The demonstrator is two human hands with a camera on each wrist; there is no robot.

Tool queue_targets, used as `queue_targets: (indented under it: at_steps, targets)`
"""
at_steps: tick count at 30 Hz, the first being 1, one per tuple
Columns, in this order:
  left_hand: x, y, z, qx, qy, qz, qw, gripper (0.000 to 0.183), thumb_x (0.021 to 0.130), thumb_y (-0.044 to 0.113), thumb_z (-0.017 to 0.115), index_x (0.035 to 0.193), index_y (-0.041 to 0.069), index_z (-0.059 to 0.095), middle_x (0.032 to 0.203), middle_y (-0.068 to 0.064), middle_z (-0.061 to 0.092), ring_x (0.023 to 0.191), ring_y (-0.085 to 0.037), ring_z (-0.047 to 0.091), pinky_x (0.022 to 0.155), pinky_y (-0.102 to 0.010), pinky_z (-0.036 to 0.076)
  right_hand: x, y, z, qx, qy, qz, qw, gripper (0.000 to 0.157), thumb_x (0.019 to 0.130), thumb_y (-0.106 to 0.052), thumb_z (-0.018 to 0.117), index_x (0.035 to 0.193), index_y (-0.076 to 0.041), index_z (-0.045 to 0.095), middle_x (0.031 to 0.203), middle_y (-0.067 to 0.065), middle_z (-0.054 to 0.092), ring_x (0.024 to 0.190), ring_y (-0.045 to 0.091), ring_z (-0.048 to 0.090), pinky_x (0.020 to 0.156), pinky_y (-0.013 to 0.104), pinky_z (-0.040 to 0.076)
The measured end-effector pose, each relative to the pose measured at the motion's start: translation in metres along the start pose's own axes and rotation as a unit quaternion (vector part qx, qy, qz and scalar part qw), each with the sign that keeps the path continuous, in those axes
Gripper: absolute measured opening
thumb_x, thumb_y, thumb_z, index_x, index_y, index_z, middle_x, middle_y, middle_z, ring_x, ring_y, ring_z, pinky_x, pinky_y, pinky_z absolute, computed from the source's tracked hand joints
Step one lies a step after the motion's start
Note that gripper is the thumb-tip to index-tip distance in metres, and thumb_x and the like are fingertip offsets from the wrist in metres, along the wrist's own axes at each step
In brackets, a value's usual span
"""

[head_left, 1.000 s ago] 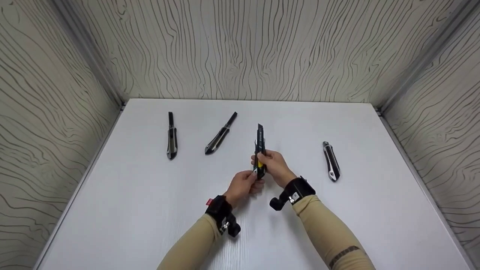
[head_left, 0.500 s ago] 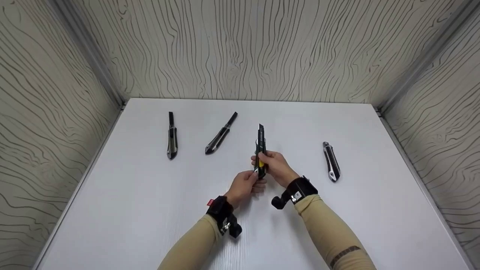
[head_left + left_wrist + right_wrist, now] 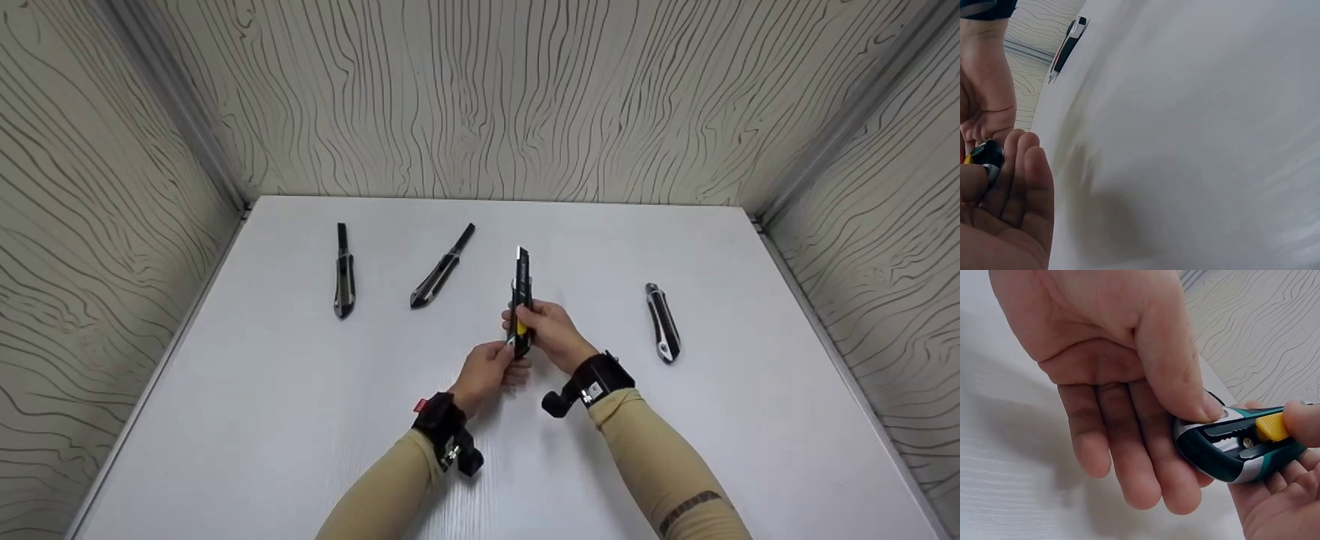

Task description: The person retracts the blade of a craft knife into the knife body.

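Jointly, left hand and right hand pinch the cutter, yellow slider in its slot.

We count four knives, two hands, two sleeves, two wristbands, two wrist cameras, three walls, two corner rails and one worktop.

The left hand pinches the near end of a utility knife, its blade pointing far; the right hand grips its middle, thumb at the yellow slider; on the white table, a straight-lying cutter and a slanted cutter lie left, blades extended; a shorter cutter lies right; a wavy-lined wall stands at the far side.
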State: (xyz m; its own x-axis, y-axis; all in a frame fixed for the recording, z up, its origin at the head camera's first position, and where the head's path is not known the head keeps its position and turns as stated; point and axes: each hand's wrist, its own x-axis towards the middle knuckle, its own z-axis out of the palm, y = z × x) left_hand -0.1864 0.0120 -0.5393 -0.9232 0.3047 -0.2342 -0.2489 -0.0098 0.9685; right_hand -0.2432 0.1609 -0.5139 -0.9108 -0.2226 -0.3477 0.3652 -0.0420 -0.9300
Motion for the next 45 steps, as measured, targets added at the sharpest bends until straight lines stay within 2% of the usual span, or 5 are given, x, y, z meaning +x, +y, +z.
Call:
queue_targets:
  at_steps: [7, 16, 30, 39, 45]
  targets:
    - [-0.0005, -0.0017, -0.0016, 0.009, -0.008, 0.007, 0.9999, 0.035, 0.106, 0.014, 0.038, 0.125, -0.008, 0.057, 0.109, -0.026, 0.07, 0.097, -0.032, 0.071, 0.084, -0.04, 0.058, -0.001, 0.0008, 0.0003, -0.014, -0.005, -0.01, 1.0, 0.041, 0.103, -0.014, 0.048, 0.136, 0.008, 0.046, 0.123, 0.015, 0.065, 0.104, 0.014, 0.066, 0.097, 0.031, 0.05]
    - [0.0005, -0.0009, -0.0021, 0.006, 0.001, -0.009, 0.9999, 0.034, 0.105, 0.014, 0.039, 0.125, -0.006, 0.058, 0.107, -0.021, 0.071, 0.095, -0.027, 0.071, 0.083, -0.037, 0.058, -0.0008, 0.0014, 0.0019, -0.014, -0.006, -0.014, 1.0, 0.04, 0.102, -0.012, 0.048, 0.137, 0.008, 0.045, 0.133, 0.026, 0.057, 0.104, 0.015, 0.066, 0.097, 0.032, 0.049]
    - [0.0, 0.0005, -0.0014, 0.005, 0.0, -0.014, 0.9999, 0.036, 0.106, 0.017, 0.038, 0.129, -0.005, 0.056, 0.11, -0.023, 0.07, 0.099, -0.03, 0.071, 0.085, -0.039, 0.058, -0.0009, 0.0006, 0.001, -0.023, -0.003, -0.013, 1.0, 0.039, 0.101, -0.01, 0.049, 0.137, 0.007, 0.046, 0.132, 0.022, 0.059, 0.106, 0.015, 0.065, 0.099, 0.034, 0.049]
    - [0.0003, -0.0022, 0.0001, -0.009, 0.0, -0.005, 0.9999, 0.036, 0.105, 0.013, 0.038, 0.128, -0.009, 0.055, 0.109, -0.025, 0.07, 0.099, -0.033, 0.07, 0.085, -0.039, 0.058, 0.0009, 0.0016, 0.0003, -0.02, -0.001, -0.012, 1.0, 0.039, 0.101, -0.009, 0.049, 0.136, 0.008, 0.046, 0.13, 0.022, 0.061, 0.101, 0.013, 0.067, 0.091, 0.028, 0.052]
    - [0.0008, -0.0011, 0.0, -0.005, 0.009, -0.012, 0.9999, 0.036, 0.105, 0.014, 0.038, 0.128, -0.007, 0.056, 0.107, -0.022, 0.071, 0.097, -0.031, 0.071, 0.084, -0.038, 0.058, 0.0007, 0.0011, 0.0024, -0.02, 0.005, -0.014, 1.0, 0.037, 0.099, -0.005, 0.051, 0.135, 0.005, 0.047, 0.131, 0.023, 0.06, 0.107, 0.018, 0.066, 0.1, 0.035, 0.049]
